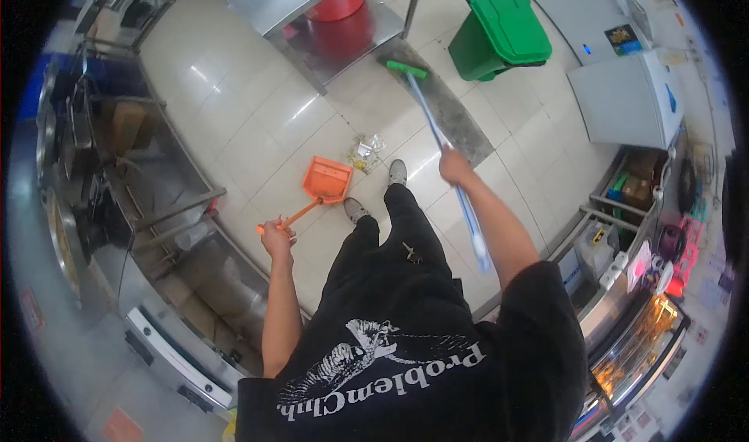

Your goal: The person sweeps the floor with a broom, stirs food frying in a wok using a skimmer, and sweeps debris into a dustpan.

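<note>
My left hand (276, 239) is closed round the end of the long handle of an orange dustpan (328, 178). The pan rests on the tiles in front of my left shoe. In my right hand (455, 166) is the pale blue pole of a broom (425, 108), gripped partway along its length. Its narrow green head lies on the floor near the dark strip, beyond my feet. A small heap of litter (365, 153), with shiny silvery scraps and yellowish bits, sits between the dustpan and my right shoe.
Ahead stands a steel table (289, 1) with a red bucket (337, 5) on its lower shelf. A green lidded bin (503, 40) is at the front right. Steel racks (179, 208) line the left; a white cabinet (624, 99) and shelving stand right.
</note>
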`<state>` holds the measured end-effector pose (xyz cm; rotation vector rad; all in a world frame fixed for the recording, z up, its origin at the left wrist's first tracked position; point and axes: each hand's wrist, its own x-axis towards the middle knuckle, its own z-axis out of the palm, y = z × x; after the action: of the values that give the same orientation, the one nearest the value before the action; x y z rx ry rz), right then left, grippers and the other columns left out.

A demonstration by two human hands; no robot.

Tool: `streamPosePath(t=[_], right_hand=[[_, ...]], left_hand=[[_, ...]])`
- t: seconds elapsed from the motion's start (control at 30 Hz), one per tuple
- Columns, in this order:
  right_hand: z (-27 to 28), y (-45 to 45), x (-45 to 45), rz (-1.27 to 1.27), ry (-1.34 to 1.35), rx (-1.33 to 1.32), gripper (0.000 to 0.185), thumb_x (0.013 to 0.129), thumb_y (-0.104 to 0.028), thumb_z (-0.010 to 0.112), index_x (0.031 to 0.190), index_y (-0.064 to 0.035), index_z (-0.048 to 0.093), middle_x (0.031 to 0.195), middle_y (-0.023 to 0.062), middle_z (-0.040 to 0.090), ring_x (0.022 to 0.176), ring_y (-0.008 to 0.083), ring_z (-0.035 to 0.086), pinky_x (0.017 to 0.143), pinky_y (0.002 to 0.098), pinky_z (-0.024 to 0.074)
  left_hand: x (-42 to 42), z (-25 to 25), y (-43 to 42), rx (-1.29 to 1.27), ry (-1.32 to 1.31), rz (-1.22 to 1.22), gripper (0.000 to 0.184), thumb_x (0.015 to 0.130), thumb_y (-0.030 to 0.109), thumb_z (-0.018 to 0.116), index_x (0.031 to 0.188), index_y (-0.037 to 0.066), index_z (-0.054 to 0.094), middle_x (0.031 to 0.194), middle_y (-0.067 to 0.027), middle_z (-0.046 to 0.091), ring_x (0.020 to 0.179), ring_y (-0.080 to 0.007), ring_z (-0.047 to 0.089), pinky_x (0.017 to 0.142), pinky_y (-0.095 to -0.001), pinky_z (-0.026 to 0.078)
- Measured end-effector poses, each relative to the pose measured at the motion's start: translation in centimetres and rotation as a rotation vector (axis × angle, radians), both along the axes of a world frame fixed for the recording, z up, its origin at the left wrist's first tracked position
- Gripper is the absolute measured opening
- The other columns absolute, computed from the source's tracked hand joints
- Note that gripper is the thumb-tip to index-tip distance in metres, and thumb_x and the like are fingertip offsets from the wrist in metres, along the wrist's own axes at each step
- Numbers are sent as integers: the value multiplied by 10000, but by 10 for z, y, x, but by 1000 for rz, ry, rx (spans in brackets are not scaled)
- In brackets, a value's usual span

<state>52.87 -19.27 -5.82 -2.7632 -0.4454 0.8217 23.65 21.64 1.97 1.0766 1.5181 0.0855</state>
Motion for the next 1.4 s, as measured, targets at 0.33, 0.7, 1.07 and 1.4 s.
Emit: streamPosePath(t=[0.33, 0.7, 1.07, 1.4], right_hand=[[-54, -84, 29, 144, 129, -339, 540, 992, -131, 408, 1513, -5, 342, 1229, 317, 636, 1155, 454, 634, 986, 530, 517], [104, -217, -102, -13, 352, -558, 542, 965, -100, 398, 1503, -32, 408, 1184, 311, 651, 1078, 473, 651, 933, 538, 534], [17, -183, -8, 27, -16, -248, 541, 957, -132, 475, 1478, -4, 403, 1013, 301, 688, 943, 468, 669, 839, 560, 548], [25, -170, -16, 51, 179, -485, 515, 1043, -133, 317, 1556, -95, 343, 1176, 275, 655, 1060, 421, 675, 911, 523, 556]], left_hand=[[-10, 8, 1, 3, 2, 28, 287, 906, 307, 510, 1015, 77, 644, 734, -47, 590, 563, -156, 587, 496, -290, 447], [-9, -6, 0, 22, -36, 42, 295, 884, 304, 541, 1012, 58, 643, 713, -48, 565, 567, -169, 591, 491, -293, 452], [11, 14, -11, 29, 33, -31, 323, 909, 335, 500, 1047, 95, 667, 750, -43, 621, 612, -169, 619, 551, -319, 462], [-8, -4, 1, -58, -79, -7, 356, 926, 336, 478, 1066, 71, 670, 753, -60, 633, 630, -169, 622, 560, -317, 473]])
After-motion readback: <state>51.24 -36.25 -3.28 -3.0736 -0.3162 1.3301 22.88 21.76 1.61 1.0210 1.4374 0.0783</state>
